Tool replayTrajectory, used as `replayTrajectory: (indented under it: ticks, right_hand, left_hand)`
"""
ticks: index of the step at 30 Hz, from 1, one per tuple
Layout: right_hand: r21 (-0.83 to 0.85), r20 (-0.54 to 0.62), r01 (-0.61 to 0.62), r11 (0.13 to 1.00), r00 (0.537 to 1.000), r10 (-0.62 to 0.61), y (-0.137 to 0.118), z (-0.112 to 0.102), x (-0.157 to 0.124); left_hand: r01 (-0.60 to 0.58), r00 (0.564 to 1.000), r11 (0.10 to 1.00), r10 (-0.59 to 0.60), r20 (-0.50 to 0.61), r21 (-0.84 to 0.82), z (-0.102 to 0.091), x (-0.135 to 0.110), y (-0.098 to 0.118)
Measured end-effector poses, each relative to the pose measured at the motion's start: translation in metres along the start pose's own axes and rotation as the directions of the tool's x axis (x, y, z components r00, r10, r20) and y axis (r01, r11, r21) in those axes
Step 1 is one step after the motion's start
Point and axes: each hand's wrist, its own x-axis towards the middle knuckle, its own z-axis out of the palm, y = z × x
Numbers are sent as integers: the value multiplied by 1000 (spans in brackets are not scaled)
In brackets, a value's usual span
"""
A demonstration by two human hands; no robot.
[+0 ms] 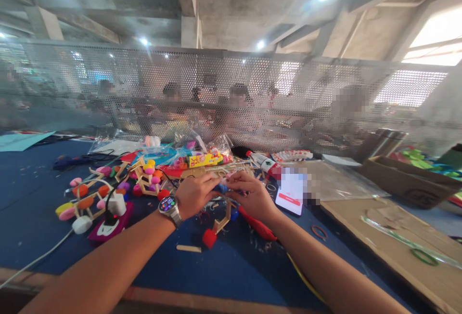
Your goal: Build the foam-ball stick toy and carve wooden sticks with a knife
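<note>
My left hand (197, 193), with a watch (168, 206) on its wrist, and my right hand (250, 193) meet above the blue table (224, 270). Both are closed in a pinch on a small blue piece (223, 188) between them. Under the hands lies a frame of wooden sticks (223, 221) with a red pompom (209, 238) at its near end. A loose wooden stick (188, 248) lies just in front. A red tool (257, 225) rests under my right wrist.
Stick-and-pompom figures (96, 193) and a white plug on a purple block (110, 217) lie at left. Craft packets (204, 157) sit behind, a phone (290, 193) at right. Cardboard sheets (400, 242), a cardboard box (407, 179), rubber bands. A perforated metal screen (231, 92) divides me from other people.
</note>
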Motion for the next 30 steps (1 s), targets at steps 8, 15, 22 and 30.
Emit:
replayTrajectory:
  ticks: [8,15,22,30]
  right_hand:
    - [-21,-55,2,1000,998,-3,-9,-3,2]
    - [-3,-55,-56,998,997,55,-6,-3,1]
    - [96,6,-50,994,999,49,-2,2,-1]
    - [171,-6,-98,980,995,101,-7,4,0]
  left_hand:
    - [-34,998,999,34,-47,-1,0,0,-2]
    - [-40,996,999,41,-85,7,4,-2,-7]
    - [-60,994,998,61,-94,12,4,-2,-6]
    - [-128,990,992,127,-59,-6,2,-1,-4]
